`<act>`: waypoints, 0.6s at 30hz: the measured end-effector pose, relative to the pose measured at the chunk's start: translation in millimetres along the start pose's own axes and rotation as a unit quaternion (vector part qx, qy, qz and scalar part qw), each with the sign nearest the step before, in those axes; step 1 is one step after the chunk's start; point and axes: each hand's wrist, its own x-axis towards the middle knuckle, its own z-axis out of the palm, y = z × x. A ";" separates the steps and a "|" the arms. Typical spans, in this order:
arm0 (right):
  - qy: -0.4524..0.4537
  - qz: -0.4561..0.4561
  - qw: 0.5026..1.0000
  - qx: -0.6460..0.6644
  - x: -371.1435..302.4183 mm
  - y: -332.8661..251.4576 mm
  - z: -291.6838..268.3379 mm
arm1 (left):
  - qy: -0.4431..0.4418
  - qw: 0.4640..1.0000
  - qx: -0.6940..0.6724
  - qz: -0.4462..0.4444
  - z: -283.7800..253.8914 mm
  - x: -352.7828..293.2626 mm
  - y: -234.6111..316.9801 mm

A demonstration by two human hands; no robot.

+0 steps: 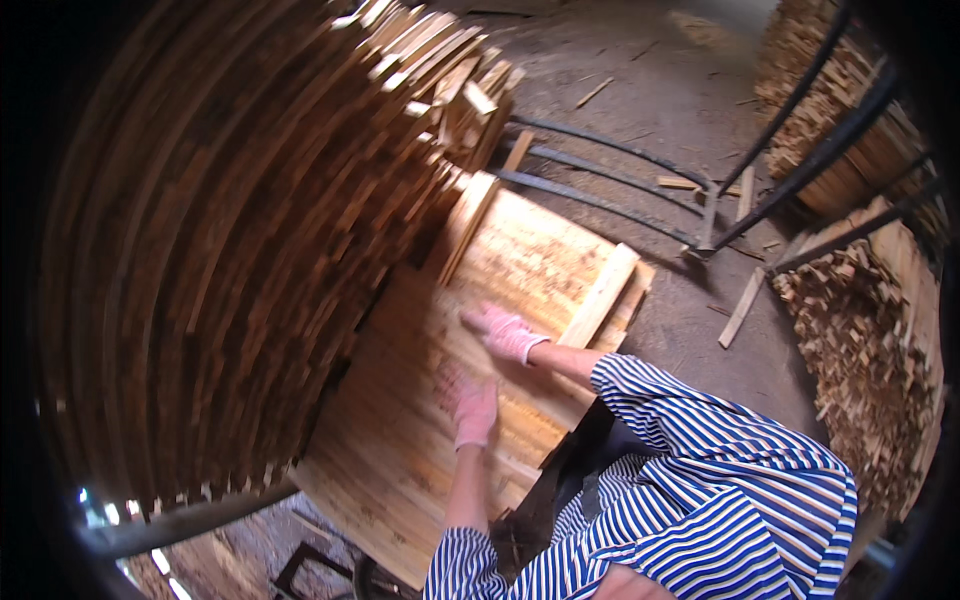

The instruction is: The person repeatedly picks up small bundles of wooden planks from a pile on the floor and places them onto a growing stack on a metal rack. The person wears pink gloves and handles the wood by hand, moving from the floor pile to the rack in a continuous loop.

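Both of my hands wear pink gloves and rest on a broad surface of pale wooden strips laid edge to edge. My left hand is palm down on the strips, its fingers spread and partly in shadow. Farther off and to the right, my right hand reaches across the same wood with its fingers stretched out, holding nothing. A thicker wooden batten lies on the right edge of the surface, beyond my right wrist. Near the far left edge stands another narrow strip.
A tall stack of wooden strips rises close on the left. Behind it is a jumbled pile of short pieces. A dark metal cart frame stands far right, beside bundled wood. Scraps lie on the floor.
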 end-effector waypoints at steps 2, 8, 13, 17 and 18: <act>-0.082 -0.024 0.996 0.033 -0.5 -22.6 -3.4 | 0.028 0.999 0.012 -0.017 -0.8 -8.8 -25.6; -0.106 -0.031 0.987 0.117 -17.4 -17.4 -57.6 | 0.025 0.999 0.008 -0.024 -3.6 -5.4 -5.4; -0.137 -0.065 0.981 0.124 -59.2 38.2 -159.0 | 0.053 0.997 -0.045 -0.020 10.7 -2.2 -21.0; -0.094 -0.016 0.992 0.084 -83.9 155.7 -250.3 | 0.049 0.983 -0.010 -0.175 -12.4 7.5 27.0; -0.064 0.002 0.995 0.078 -85.0 203.3 -269.1 | 0.043 0.977 -0.011 -0.210 -20.7 20.6 51.5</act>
